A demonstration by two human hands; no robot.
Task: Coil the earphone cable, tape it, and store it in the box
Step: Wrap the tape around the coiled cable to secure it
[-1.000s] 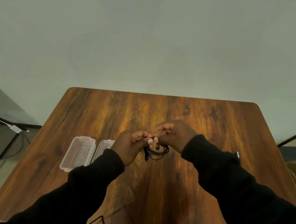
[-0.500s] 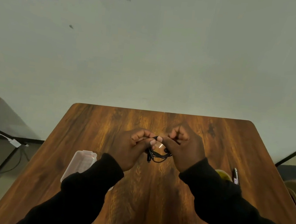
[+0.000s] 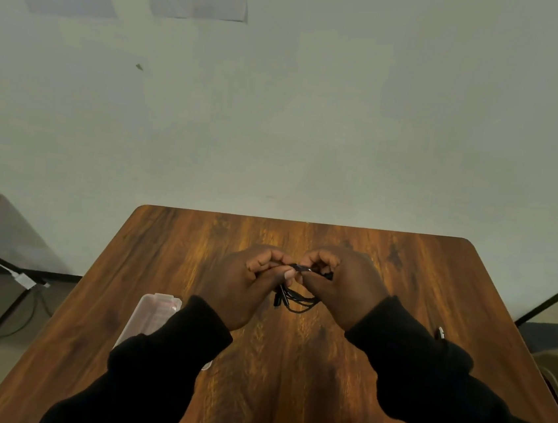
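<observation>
Black earphone cable [image 3: 297, 299], coiled, is hanging above the wooden table [image 3: 288, 367] as the left hand [image 3: 246, 283] and right hand [image 3: 342, 287] are pinching its top in a clenched grip, seemingly taping it, with the clear box [image 3: 153, 315] waiting near the left sleeve for storing.

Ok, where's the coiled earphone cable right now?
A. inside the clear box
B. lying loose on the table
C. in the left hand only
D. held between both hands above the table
D: the left hand and right hand both pinch the earphone cable, whose loops hang below them.
</observation>
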